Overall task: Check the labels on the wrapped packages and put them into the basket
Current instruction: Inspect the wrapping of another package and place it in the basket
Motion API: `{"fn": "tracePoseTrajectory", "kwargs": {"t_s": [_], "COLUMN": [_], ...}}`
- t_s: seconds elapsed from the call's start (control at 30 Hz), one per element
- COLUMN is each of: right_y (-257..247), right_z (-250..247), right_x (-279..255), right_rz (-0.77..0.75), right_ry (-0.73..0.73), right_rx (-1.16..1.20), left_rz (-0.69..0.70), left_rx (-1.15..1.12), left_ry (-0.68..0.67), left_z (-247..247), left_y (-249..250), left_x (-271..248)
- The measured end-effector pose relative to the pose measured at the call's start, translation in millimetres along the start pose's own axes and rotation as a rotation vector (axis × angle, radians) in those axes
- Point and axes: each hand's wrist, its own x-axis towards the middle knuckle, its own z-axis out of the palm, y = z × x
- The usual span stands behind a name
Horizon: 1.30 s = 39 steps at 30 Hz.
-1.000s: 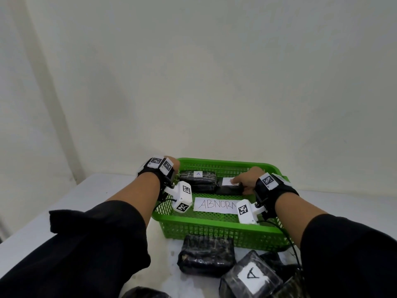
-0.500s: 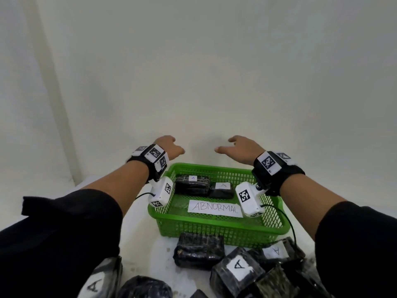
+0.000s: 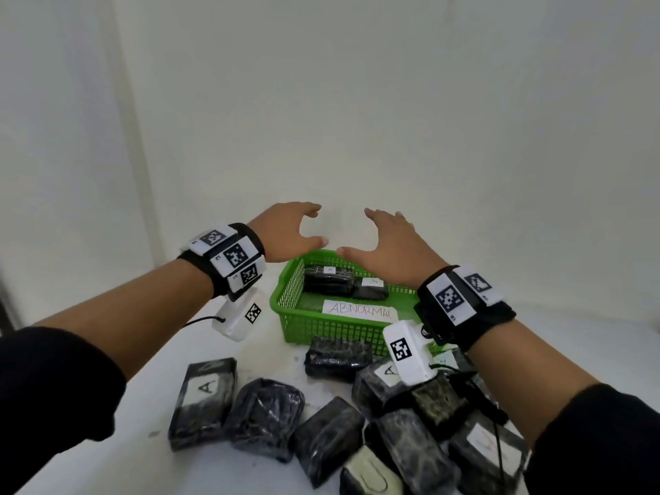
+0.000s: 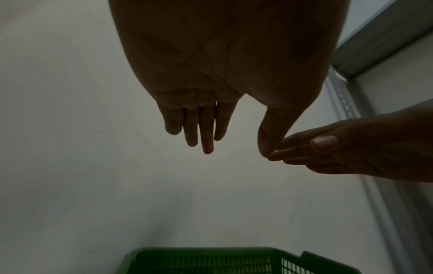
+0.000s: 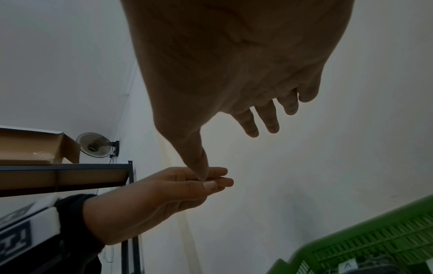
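A green basket [image 3: 285,298] stands on the white table with an "ABNORMAL" paper sign [image 3: 360,310] and two black wrapped packages [image 3: 326,280] [image 3: 371,289] at its back. My left hand [image 3: 289,230] and right hand [image 3: 389,241] hover empty above the basket, fingers relaxed, thumbs pointing toward each other. Several black wrapped packages lie in front of the basket, among them one labelled "A" [image 3: 205,394] and another "A" one [image 3: 387,373]. In the left wrist view my left hand [image 4: 211,128] hangs open over the basket [image 4: 211,261]. The right wrist view shows my right hand [image 5: 257,118] open too.
A package [image 3: 364,473] with a pale label lies at the near edge of the pile. Black cables run from the wrist cameras over the packages on the right. The wall stands close behind the basket. A metal shelf [image 5: 65,174] with a cardboard box and a fan is off to the left.
Both hands have come up out of the basket, leaving the two packages inside, and now hover above it. The view has tilted down, showing more packages in front.
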Motion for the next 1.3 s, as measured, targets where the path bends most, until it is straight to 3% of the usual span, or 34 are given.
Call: {"fn": "tracePoseTrajectory", "kwargs": {"t_s": [0.27, 0.53, 0.7, 0.93, 1.1, 1.3], "right_y": [-27, -56, -68, -69, -66, -57], "right_z": [15, 59, 86, 111, 125, 114], "right_x": [-54, -99, -121, -130, -128, -125], "right_rz": [-0.054, -0.108, -0.146, -0.13, -0.09, -0.093], "right_ry": [-0.083, -0.232, -0.356, -0.533, -0.531, -0.489], "right_rx": [-0.005, 0.001, -0.018, -0.088, -0.136, 0.042], "left_rz": [0.021, -0.031, -0.052, -0.043, -0.04, -0.069], "left_rx": [0.049, 0.043, 0.057, 0.093, 0.171, 0.005], "left_ry": [-0.091, -0.2, -0.345, -0.551, -0.582, -0.544], "left_z": [0, 11, 22, 39, 53, 45], "left_y": [-2, -15, -23, -24, -23, -31], "left_x": [-74, -141, -174, -186, -184, -179]}}
